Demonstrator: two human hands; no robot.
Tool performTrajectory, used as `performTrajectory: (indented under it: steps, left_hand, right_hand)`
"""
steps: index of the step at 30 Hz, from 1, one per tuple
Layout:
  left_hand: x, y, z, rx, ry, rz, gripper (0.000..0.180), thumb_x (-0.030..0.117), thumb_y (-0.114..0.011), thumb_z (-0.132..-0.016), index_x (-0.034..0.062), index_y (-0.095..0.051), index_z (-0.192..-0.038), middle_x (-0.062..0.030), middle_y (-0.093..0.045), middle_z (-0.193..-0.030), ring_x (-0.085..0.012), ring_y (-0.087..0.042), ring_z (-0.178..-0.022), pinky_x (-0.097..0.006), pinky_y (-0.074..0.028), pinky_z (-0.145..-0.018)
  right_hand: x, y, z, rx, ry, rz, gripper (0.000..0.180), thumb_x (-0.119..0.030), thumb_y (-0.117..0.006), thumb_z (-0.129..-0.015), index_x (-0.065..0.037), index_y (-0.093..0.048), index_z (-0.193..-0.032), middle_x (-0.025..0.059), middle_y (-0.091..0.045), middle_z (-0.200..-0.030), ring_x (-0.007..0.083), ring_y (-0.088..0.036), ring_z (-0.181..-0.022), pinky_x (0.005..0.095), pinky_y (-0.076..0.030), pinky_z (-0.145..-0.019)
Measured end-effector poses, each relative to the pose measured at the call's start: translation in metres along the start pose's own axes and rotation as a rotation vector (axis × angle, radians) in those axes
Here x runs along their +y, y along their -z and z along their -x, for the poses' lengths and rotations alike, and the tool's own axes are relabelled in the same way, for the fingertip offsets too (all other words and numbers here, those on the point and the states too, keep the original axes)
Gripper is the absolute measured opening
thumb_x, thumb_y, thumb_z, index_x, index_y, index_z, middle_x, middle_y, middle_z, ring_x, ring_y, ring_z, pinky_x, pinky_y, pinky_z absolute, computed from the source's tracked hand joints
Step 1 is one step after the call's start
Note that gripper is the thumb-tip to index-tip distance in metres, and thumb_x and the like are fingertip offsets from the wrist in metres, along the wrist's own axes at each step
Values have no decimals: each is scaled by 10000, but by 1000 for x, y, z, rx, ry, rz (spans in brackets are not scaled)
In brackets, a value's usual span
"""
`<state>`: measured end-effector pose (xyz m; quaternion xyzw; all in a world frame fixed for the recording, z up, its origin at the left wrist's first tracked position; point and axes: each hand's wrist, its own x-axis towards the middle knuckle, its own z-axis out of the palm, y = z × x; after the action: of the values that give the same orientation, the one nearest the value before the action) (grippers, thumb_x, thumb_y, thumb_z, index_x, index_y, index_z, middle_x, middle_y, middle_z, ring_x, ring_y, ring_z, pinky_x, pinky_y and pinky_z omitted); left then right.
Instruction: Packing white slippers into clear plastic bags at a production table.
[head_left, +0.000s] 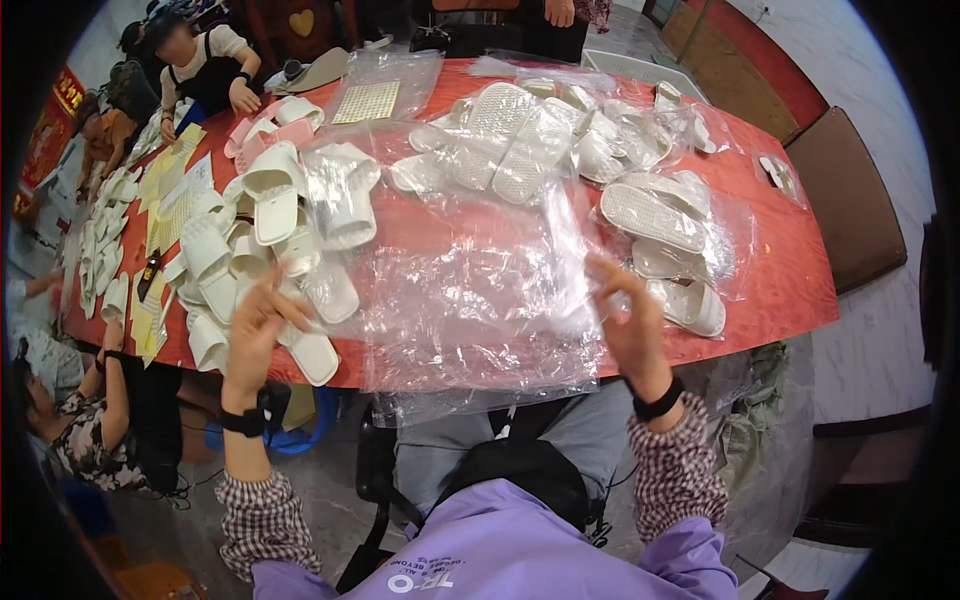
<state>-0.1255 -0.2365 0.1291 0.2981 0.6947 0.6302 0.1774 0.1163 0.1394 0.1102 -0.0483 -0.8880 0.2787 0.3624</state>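
A clear plastic bag [470,290] is stretched between my hands above the near table edge, its right side blurred into bright streaks. My left hand [262,325] pinches its left side, close to loose white slippers [275,195]. On the opposite side, my right hand [632,318] grips the bag with its fingers bent. More clear bags [480,372] lie flat beneath it and hang over the edge. Beyond the held bag rests a pair of white textured slippers [515,140] in clear plastic. Bagged slippers [655,215] are heaped to the right.
The red tabletop [770,265] also carries pink slippers [290,135] and yellow sticker sheets [170,190] at left, and a bagged sheet [365,103] at the back. Co-workers sit along the left side; one person's hand [243,97] is near the far left edge. A brown chair [850,200] stands right.
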Motion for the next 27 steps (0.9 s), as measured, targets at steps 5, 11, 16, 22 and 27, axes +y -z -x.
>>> performTrajectory:
  steps: [5, 11, 16, 22, 27]
  left_hand:
    - [-64, -11, 33, -232, 45, -713, 402, -32, -442, -863, -15, -535, -1254, -141, -662, -915, -267, -643, -859, -332, -482, -794]
    - [61, -104, -15, -48, -162, -651, 257, 5, -514, -887, -16, -614, -1123, -123, -658, -963, -202, -612, -849, -292, -468, -753]
    - [27, -199, -89, -449, -439, -691, 402, -1, -548, -834, 47, -564, -1233, -179, -542, -1258, -338, -561, -1107, -361, -492, -887]
    - [-33, -252, -158, -728, 105, -453, 247, 34, -558, -844, 1, -598, -1085, -134, -647, -1019, -202, -675, -727, -316, -540, -630]
    - [-52, -260, -189, -592, -44, -470, 124, 32, -558, -852, -24, -620, -944, -85, -650, -791, -129, -600, -533, -286, -484, -520]
  right_hand:
    - [10, -21, 78, -298, -182, 111, 303, 47, -612, -692, -32, -536, -975, 121, -643, -1105, 307, -640, -912, 385, -522, -736]
    - [6, -36, 103, -294, -155, 225, 261, 24, -567, -739, -29, -532, -993, 141, -620, -1137, 310, -629, -956, 382, -517, -777]
    - [4, -41, 105, -214, -70, 260, 302, 15, -608, -744, -19, -572, -1042, 141, -620, -1149, 307, -636, -942, 374, -519, -770]
    - [-1, -37, 111, -217, 31, 286, 406, -4, -594, -732, -63, -623, -1133, 137, -611, -1173, 289, -620, -1043, 376, -518, -840]
    - [-3, -27, 131, -339, 107, 251, 271, -77, -564, -763, -64, -611, -1030, 77, -607, -1128, 241, -586, -941, 333, -485, -765]
